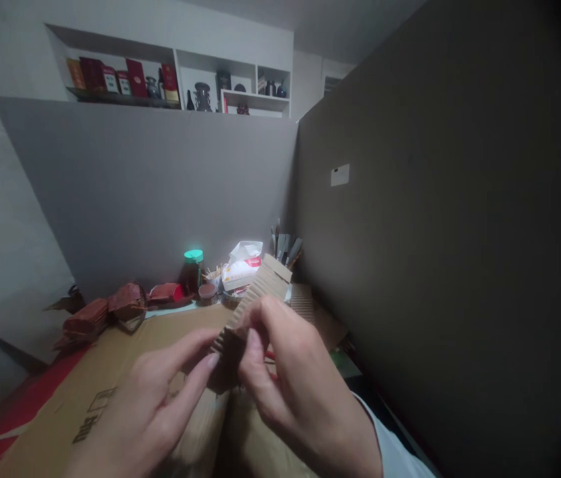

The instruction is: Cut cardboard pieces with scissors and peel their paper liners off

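Between my two hands a piece of corrugated cardboard [266, 280] is held up at a slant above the work surface, its ridges showing. My left hand [160, 392] pinches its lower left edge with thumb and finger. On its right side, my right hand [290, 368] is closed on it, thumb and fingertips pressed together. The lower part of the piece is dark and partly hidden by the fingers. Something thin and red shows beside my right fingers, too covered to name.
A flat cardboard sheet [160, 338] covers the table. Behind stand a tissue pack [243, 271], a jar with a green lid [193, 265], toothpicks [214, 273] and upright tools [285, 247]. Reddish-brown blocks [85, 317] lie at left. Grey panels [170, 179] close off the back and right.
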Tool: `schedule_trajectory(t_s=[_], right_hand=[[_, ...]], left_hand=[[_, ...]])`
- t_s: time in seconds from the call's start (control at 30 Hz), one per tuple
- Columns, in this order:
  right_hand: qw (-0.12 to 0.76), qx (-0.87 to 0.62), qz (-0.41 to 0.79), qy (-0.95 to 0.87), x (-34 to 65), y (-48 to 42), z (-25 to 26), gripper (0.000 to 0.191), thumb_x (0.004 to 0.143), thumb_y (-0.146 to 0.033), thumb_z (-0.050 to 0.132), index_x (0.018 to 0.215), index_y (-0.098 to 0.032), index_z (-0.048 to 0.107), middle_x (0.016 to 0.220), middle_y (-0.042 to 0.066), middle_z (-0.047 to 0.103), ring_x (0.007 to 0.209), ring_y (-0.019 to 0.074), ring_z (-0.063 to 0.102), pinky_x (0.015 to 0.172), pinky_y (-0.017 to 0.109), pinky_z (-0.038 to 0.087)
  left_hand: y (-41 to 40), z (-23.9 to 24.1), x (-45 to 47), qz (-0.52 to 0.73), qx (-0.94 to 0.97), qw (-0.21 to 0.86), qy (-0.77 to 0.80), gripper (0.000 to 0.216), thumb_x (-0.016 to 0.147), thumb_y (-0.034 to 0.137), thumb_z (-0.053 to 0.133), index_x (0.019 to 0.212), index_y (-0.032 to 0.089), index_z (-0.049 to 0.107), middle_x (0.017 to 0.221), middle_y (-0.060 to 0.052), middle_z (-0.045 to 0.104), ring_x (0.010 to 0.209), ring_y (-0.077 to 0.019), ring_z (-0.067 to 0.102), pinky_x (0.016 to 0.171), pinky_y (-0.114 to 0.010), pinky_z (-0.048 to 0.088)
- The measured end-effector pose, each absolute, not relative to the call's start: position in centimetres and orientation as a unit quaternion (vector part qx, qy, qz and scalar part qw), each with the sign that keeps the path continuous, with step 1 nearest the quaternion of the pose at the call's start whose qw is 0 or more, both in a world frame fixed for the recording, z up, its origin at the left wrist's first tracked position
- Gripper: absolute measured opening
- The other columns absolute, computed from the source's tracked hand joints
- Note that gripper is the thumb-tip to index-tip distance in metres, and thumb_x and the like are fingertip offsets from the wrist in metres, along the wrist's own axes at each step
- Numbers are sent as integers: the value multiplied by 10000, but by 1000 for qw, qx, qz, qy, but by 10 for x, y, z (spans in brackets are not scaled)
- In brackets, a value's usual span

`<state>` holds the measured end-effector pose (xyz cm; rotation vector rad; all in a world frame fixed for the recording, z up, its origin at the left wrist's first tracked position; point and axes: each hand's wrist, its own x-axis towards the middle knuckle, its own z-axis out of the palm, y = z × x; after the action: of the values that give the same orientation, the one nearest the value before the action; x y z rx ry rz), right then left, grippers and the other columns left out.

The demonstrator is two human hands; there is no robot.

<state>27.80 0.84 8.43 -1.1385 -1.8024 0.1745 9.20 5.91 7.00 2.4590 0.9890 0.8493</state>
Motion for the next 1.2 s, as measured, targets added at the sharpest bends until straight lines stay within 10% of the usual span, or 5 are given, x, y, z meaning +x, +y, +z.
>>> schedule_trajectory(t_s=[0.47, 1.2], right_hand=[[472, -440, 210, -735, 276, 10, 83, 105, 909, -161, 421, 821, -202, 461, 792, 17, 562, 722, 170, 523, 664, 318, 423], [483, -427, 292, -706, 280, 15, 79, 144, 960, -211, 442, 816, -219, 453, 738, -39, 498, 660, 108, 443, 605, 269, 342]], left_hand=[[35, 81, 107, 343, 750, 340, 451, 331, 853, 529, 525, 642, 278, 569, 641, 45, 545, 768, -180, 602, 699, -198, 456], [40, 82, 97, 302, 770, 371, 423, 342, 876, 542, 491, 671, 283, 580, 673, 49, 546, 680, -170, 521, 682, -233, 444]])
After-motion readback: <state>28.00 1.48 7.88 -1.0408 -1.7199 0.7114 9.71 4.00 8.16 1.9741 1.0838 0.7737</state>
